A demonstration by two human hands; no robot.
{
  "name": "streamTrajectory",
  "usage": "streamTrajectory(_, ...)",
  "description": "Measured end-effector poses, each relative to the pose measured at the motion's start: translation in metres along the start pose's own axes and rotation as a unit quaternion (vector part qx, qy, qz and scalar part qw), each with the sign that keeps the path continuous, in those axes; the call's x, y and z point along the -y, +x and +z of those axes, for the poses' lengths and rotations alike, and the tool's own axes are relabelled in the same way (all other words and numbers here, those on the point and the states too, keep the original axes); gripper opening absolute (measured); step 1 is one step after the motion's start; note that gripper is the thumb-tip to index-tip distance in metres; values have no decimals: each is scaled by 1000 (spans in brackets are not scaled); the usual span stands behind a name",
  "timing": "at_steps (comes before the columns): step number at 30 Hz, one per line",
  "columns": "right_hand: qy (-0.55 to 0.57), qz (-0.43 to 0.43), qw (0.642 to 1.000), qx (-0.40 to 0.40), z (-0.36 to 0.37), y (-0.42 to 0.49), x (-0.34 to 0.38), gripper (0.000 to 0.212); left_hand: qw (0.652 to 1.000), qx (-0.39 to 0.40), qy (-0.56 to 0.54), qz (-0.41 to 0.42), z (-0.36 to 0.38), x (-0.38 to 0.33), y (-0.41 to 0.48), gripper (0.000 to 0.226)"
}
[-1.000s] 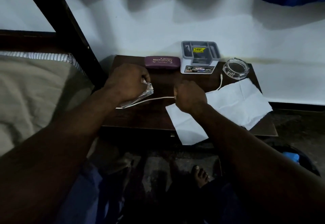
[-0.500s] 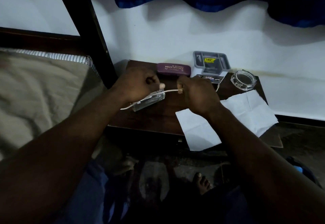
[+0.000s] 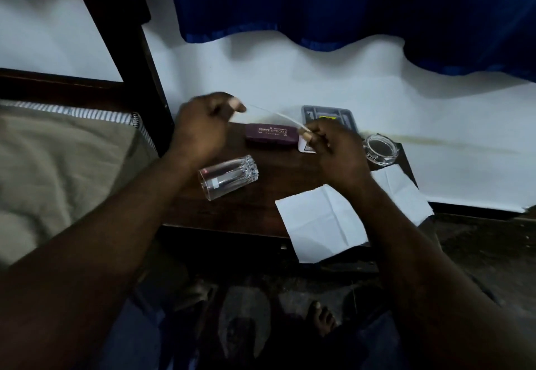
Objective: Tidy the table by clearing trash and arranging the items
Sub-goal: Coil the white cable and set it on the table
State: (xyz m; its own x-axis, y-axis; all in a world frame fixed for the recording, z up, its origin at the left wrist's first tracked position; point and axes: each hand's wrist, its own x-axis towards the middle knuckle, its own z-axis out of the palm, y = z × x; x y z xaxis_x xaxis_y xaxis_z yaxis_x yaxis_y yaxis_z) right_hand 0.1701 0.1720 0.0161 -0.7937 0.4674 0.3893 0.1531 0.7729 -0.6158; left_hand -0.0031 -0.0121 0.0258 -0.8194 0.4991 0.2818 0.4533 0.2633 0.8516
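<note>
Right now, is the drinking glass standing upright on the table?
No, the glass lies on its side on the table; left hand and right hand hold a white cable.

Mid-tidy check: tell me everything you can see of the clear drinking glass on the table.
The glass is clear, with ribbed walls and a thick base, and it looks empty. It lies on its side on the dark wooden table, mouth toward the near left, base toward the far right. A small white sticker and a reddish speck show near the mouth. Neither hand holds it: the left hand and right hand pinch a white cord.
</note>
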Motion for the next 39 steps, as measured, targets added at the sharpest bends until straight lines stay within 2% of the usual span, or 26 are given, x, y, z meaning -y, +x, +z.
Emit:
streamTrajectory(1,30,29,999,-10,-7,3,-3,10,1000,-22,13,7,-8,2,4,23)
streamTrajectory(3,173,112,979,-2,-17,7,-5,14,999,0,31,12,-16,3,6,17)
streamTrajectory(4,271,153,950,12,-20,9,-3,15,999,33,23,10,-16,0,4,15)
streamTrajectory(6,443,227,866,50,-23,11,5,20,994,104,-13,13,-8,-8,-3,16)
streamTrajectory(8,533,283,792,92,-21,13,12,22,986,157,-40,39,6,-18,-10,23)
streamTrajectory(10,572,313,745,141,-18,14,19,23,984,157,-54,62,17,-27,-11,27)
streamTrajectory(14,621,305,686,226,-14,11,34,24,990,89,-37,99,23,-40,-4,16)
streamTrajectory(16,663,295,636,262,-12,9,43,23,991,81,-36,103,22,-43,0,13)
streamTrajectory(19,746,252,540,298,-13,5,60,21,983,153,-93,29,20,-44,1,19)
streamTrajectory(21,788,227,507,264,-16,6,70,21,958,228,-162,-57,21,-45,-4,21)
streamTrajectory(24,841,220,475,133,-18,10,77,19,944,308,-85,-83,26,-47,-16,42)
streamTrajectory(26,845,224,485,31,-16,15,76,20,933,347,-35,-89,32,-51,-23,39)
streamTrajectory(28,819,236,520,-52,-11,17,73,19,918,385,-30,-95,37,-55,-29,30)
streamTrajectory(33,722,214,642,-145,-2,19,64,12,919,390,35,-38,33,-57,-33,20)
streamTrajectory(34,681,200,688,-148,-1,19,62,12,923,380,60,-21,29,-57,-31,20)
streamTrajectory(35,620,185,749,-140,-1,19,61,14,928,358,106,12,24,-58,-28,20)
streamTrajectory(36,549,175,809,-118,0,18,60,15,931,325,157,49,19,-59,-26,21)
streamTrajectory(37,487,170,852,-87,2,17,59,17,935,292,186,76,14,-60,-23,22)
streamTrajectory(39,422,171,890,-19,6,14,58,19,946,252,180,101,3,-64,-18,19)
